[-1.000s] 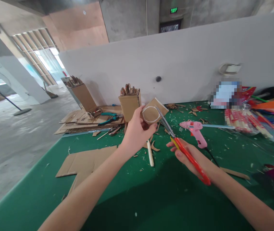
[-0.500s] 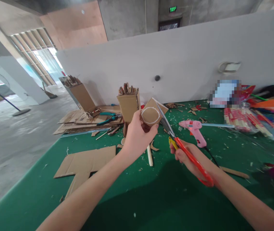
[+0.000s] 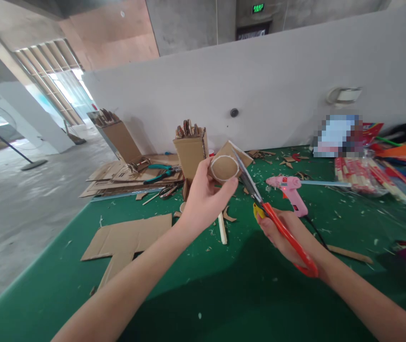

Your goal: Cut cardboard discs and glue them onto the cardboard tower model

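Over green tabletop (image 3: 53, 266), wall (image 3: 188, 90) beyond: left hand (image 3: 207, 195) closed on cardboard (image 3: 224, 168), right (image 3: 295, 229) on scissors (image 3: 273, 216)

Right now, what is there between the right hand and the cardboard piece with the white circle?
The scissors bridge that stretch in the head view: handles in the right hand, blades at the cardboard piece.

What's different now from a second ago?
The left hand's thumb has moved up over the lower edge of the circle drawn on the cardboard piece. The scissors and right hand have shifted slightly rightward. Nothing was picked up or let go. The pink glue gun and teal-handled pliers stayed put.
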Motion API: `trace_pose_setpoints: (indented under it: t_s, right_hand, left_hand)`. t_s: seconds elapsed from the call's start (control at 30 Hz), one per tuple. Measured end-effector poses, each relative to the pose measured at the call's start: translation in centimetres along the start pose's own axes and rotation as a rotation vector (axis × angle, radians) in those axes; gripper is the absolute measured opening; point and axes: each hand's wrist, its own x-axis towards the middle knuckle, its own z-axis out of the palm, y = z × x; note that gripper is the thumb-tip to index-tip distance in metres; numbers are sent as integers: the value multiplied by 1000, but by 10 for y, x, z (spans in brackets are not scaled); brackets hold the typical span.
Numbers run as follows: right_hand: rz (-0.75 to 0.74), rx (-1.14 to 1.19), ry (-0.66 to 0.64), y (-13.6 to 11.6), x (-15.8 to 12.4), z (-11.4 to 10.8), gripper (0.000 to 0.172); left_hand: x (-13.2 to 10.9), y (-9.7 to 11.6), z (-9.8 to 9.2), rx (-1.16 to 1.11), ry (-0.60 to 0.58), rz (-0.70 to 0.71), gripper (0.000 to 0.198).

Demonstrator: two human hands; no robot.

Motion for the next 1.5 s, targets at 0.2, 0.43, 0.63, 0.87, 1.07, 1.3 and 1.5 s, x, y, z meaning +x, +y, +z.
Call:
trace_pose_setpoints:
  t_s: [0.2,0.43,0.63,0.87,1.07,1.3,1.5]
  right_hand:
    - [-4,-53,2,-4,-2,3,42]
    - [-89,98,-88,-4,-4,1,36]
    - [-101,50,-60,-2,-3,1,46]
    - [-53,111,-59,3,-4,6,49]
    - [-133,122,-90,5,-8,4,44]
    - [-86,111,-76,6,-8,7,48]
    - [-61,214,-122,6,-10,10,54]
  left_hand:
    - [2,1,2,-303,105,-206,17]
    - [5,0,-2,-215,25,-134,8]
    - [2,5,1,-113,22,-127,6]
    - [0,9,2,-71,18,-99,5]
    - [1,8,-4,50,-17,-71,4]
    - [-1,12,-5,97,-55,-13,6]
    - [-4,4,1,-46,-19,-3,7]
